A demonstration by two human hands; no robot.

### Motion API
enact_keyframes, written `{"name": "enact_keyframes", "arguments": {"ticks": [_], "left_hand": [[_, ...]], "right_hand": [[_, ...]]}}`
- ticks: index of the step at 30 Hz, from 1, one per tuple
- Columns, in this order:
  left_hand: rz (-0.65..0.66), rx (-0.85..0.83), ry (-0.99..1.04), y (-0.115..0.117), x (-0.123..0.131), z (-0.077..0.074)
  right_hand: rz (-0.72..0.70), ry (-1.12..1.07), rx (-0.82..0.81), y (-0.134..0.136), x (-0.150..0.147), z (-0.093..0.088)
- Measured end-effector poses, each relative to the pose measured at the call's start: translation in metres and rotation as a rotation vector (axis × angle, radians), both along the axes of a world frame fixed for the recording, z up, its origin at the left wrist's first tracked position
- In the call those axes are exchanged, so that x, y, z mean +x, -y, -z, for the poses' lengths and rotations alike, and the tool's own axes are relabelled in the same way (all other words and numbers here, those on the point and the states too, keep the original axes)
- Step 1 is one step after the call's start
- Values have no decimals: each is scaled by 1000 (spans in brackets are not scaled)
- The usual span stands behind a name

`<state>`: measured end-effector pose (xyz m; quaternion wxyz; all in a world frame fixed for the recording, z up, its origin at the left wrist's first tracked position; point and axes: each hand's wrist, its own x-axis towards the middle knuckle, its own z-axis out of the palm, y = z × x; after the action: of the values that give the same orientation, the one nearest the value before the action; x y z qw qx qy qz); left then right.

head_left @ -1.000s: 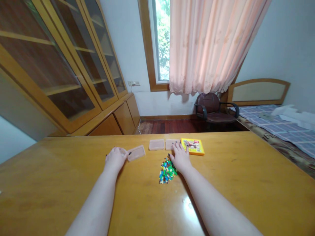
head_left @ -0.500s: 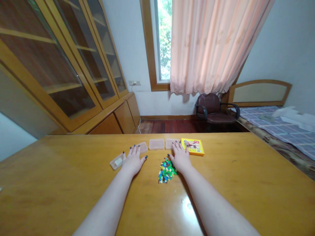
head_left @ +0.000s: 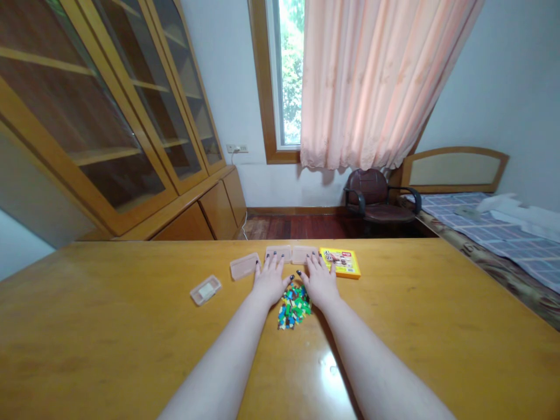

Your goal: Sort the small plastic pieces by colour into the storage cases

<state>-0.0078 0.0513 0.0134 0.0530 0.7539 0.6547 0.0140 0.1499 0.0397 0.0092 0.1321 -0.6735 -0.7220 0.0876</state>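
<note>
My left hand (head_left: 269,283) lies palm down with fingers spread, its fingertips over the near part of the middle clear plastic tray (head_left: 278,251) and its thumb by the heap. My right hand (head_left: 321,283) is also spread flat, its fingertips over another clear tray (head_left: 301,254) and beside a yellow box (head_left: 347,263) with a printed lid. Neither hand holds anything. Between and just below the hands is a heap of small building bricks (head_left: 294,309) in green, blue, white, yellow and brown. A third tray (head_left: 242,266) sits left of my left hand.
Farther left on the wooden table (head_left: 109,326) is a small clear case (head_left: 205,290) with a whitish piece inside. Beyond the table stand a glass-door cabinet (head_left: 170,169), an armchair (head_left: 371,192) and a bed (head_left: 464,216).
My left hand has moved right, from beside the small case to the middle tray, uncovering the case and the left tray. The right hand stays in nearly the same place.
</note>
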Motion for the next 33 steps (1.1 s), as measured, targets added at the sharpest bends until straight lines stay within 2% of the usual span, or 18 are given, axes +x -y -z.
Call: {"name": "enact_keyframes", "arguments": {"ticks": [4,7,9,11,15,22,28,33], "left_hand": [[-26,53,22,1,-6,1],[-213,98,10,11,-17,-8],[-351,50,10,16,-28,-13],[-397,18,14,20,-39,-14],[-341,45,31,19,-51,-8],[-294,75,50,13,-51,3],[-269,78,58,12,-50,7],[-262,58,67,12,-49,6]], "right_hand": [[-7,43,-32,0,-1,0],[79,29,7,0,0,-3],[157,31,41,-1,2,-4],[229,55,33,-2,5,-4],[344,119,-48,-6,12,2],[363,157,-16,-12,22,9],[329,131,23,-11,32,4],[229,136,57,-12,36,1]]}}
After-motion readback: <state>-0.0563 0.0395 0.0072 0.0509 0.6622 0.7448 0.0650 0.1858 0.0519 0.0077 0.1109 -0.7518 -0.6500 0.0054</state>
